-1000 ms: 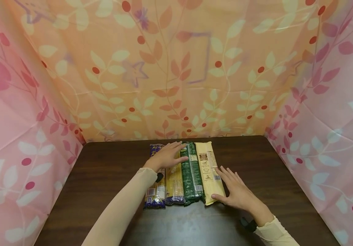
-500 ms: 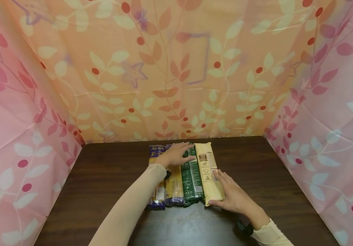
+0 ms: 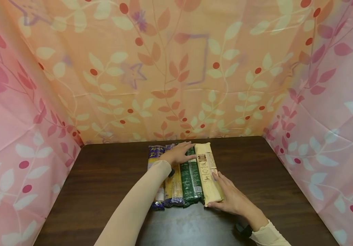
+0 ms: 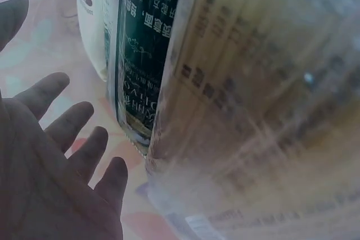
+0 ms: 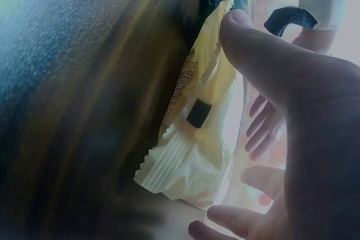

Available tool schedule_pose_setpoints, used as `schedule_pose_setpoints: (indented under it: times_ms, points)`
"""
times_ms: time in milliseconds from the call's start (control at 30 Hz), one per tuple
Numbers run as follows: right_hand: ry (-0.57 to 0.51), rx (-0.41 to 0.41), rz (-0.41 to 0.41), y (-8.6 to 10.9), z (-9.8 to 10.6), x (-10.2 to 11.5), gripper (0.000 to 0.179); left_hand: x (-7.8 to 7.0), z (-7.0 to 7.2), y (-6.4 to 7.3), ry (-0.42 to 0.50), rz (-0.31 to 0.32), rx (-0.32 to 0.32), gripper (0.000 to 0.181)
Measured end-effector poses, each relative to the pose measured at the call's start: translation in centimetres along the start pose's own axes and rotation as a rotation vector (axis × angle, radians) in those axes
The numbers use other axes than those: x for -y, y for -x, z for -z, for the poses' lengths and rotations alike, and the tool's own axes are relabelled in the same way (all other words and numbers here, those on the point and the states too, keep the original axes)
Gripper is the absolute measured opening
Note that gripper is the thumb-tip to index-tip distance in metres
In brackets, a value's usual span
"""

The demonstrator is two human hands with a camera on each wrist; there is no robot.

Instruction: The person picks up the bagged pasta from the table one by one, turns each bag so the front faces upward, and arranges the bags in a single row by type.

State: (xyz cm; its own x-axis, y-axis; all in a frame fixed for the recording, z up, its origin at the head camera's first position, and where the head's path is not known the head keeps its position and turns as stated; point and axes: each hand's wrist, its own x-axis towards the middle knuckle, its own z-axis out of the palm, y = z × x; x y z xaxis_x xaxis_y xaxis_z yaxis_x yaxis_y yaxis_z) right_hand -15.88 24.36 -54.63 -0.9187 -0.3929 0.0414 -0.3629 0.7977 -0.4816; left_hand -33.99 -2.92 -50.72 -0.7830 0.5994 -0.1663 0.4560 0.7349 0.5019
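Cream pack (image 3: pixel 206 177) sits rightmost in a row on the table (image 3: pixel 102 188), beside a green pack (image 3: pixel 191 182) and two purple-and-gold packs (image 3: pixel 173 188); the right hand (image 3: pixel 234 199), fingers extended, touches its edge; the left hand (image 3: pixel 178 154) is spread over the row's far end, gripping nothing; aligning seems underway; next calls for gentle, even sideways pressure.

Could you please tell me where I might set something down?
The table is bare from the left curtain to the left sleeve and packets, and from the right hand to the right curtain. The packets lie crowded, the left hand over them.
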Motion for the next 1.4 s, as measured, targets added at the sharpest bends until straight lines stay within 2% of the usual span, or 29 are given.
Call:
schedule_pose_setpoints:
  times_ms: [433, 667, 967, 1167, 1400]
  points:
    - [-0.017, 0.037, -0.042, 0.1, -0.2, -0.3, 0.129, 0.4, -1.3, -2.5, 0.004, -0.033, 0.011, 0.076]
    - [-0.01, 0.031, -0.047, 0.2, -0.3, -0.4, 0.125, 0.1, -0.9, -2.9, 0.019, -0.01, 0.024, 0.077]
    - [0.004, 0.017, -0.044, 0.4, -0.3, -0.6, 0.118, 0.3, -1.6, -3.9, -0.011, 0.016, 0.01, 0.078]
    - [0.022, -0.011, -0.031, 0.5, -0.2, -0.4, 0.114, 0.0, -1.6, -3.9, -0.017, 0.018, 0.0, 0.077]
    - [0.032, -0.014, -0.045, 0.3, -0.4, -0.2, 0.113, 0.0, -1.4, -4.0, -0.02, 0.071, -0.011, 0.081]
